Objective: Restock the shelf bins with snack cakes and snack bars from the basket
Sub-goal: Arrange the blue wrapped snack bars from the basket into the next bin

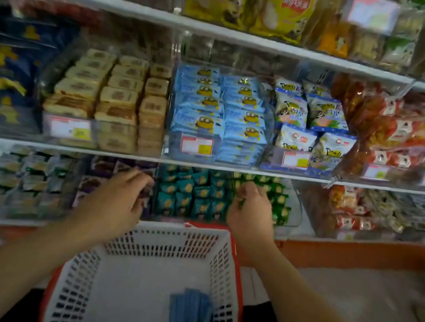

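- Snack bars [189, 316] in blue wrappers lie in the near right corner of the basket [156, 238]; about four, stacked close, exact count blurred.
- One basket, white mesh with a red rim, sits low between both forearms, just below the bottom shelf.
- Left hand [118, 198] reaches over the bin of purple packets [100, 167] on the bottom shelf, fingers curled downward at the packets; whether it grips one I cannot tell.
- Right hand [249, 209] hovers at the bin of green packets [280, 200], fingertips pinching a small green packet [241, 202].
- Between the two hands stands a bin of teal packets [189, 193].
- Middle shelf [205, 164] carries clear bins: tan cakes [110, 93] in three columns, light blue packs [220, 106] in two columns, white bags [308, 120], red bags [380, 127].
- Three price tags [197, 145] show clearly on those bin fronts.
- Top shelf holds a yellow chip bag [287, 7].
- Pale floor [349, 310] lies to the right, past an orange base strip [358, 255].
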A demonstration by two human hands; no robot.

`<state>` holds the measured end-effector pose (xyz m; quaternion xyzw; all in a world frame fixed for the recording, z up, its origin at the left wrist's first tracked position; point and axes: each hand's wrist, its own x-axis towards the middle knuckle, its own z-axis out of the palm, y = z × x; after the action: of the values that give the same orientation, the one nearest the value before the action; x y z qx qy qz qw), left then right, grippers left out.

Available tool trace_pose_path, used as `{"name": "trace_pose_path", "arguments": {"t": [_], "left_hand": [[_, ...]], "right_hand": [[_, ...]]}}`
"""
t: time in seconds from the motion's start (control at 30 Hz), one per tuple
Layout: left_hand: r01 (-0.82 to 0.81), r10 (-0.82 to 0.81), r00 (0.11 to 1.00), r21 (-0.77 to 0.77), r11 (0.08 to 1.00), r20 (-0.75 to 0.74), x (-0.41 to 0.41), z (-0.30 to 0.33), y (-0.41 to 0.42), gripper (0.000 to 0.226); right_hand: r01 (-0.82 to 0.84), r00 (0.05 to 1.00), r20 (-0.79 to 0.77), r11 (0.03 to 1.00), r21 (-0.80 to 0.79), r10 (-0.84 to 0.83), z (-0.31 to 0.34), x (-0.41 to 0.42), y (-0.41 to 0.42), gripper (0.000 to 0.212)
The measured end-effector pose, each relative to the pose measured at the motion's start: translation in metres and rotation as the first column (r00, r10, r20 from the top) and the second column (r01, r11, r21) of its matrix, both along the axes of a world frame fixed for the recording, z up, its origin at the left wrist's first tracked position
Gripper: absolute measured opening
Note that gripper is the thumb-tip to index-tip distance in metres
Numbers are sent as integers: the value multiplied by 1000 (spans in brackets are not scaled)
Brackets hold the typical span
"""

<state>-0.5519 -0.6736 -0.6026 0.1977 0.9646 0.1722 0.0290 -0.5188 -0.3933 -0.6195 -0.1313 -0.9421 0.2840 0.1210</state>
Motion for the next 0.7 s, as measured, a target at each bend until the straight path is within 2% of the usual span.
{"name": "trace_pose_path", "arguments": {"t": [0.07,0.13,0.23,0.33,0.4,0.5,0.6,0.63,0.7], "left_hand": [[-79,92,986,-101,992,135,15,-39,-18,53],[-167,206,951,-176,970,229,30,-78,-38,62],[-292,335,903,-188,938,269,47,-133,-61,81],[-419,470,792,-214,882,389,53,-172,-71,106],[-422,486,778,-243,873,397,53,-187,-72,108],[-417,506,793,-303,857,339,48,-203,-71,107],[-383,521,806,-423,821,283,46,-210,-67,109],[-374,523,806,-447,813,278,44,-211,-66,109],[-371,541,795,-484,792,276,43,-212,-64,111]], "right_hand": [[-44,983,180,999,11,42,-40,17,-15,16],[-75,922,381,997,-4,71,-83,31,-28,23],[-118,771,627,993,-22,106,-137,52,-42,29],[-125,621,779,992,-4,81,-182,62,-53,29],[-175,518,850,985,-2,94,-210,63,-58,26],[-220,429,900,975,21,78,-247,62,-68,38],[-103,488,873,992,69,-10,-280,65,-78,22],[-79,492,870,994,76,-28,-288,65,-81,24],[-111,464,886,990,88,-27,-304,65,-88,49]]}}
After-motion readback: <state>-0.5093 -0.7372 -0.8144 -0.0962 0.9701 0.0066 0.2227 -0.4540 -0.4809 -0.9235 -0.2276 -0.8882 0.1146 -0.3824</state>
